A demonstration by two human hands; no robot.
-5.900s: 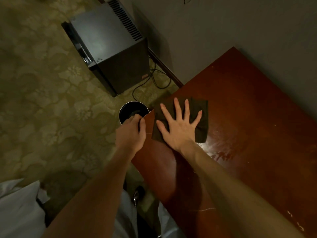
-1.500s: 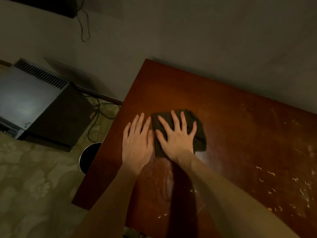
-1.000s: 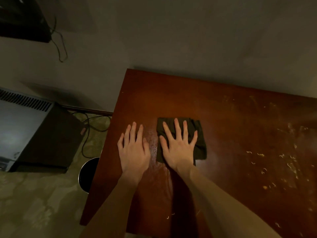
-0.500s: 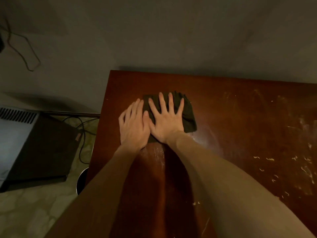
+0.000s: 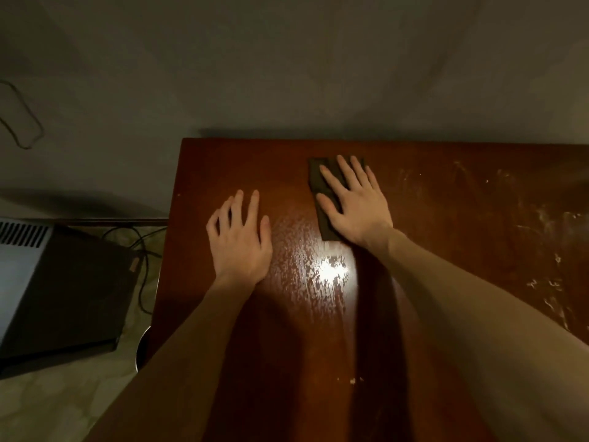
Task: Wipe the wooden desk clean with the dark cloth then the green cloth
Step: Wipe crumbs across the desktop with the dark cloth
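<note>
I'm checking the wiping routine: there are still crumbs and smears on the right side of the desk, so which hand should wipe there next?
The right hand. It lies flat on the dark cloth, nearer the crumbs and smears. The left hand rests bare on the desk, on the cloth's far side from them.

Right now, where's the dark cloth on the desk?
In the head view, the dark cloth lies flat under the right hand near the desk's far edge by the wall, right of the left hand.
</note>
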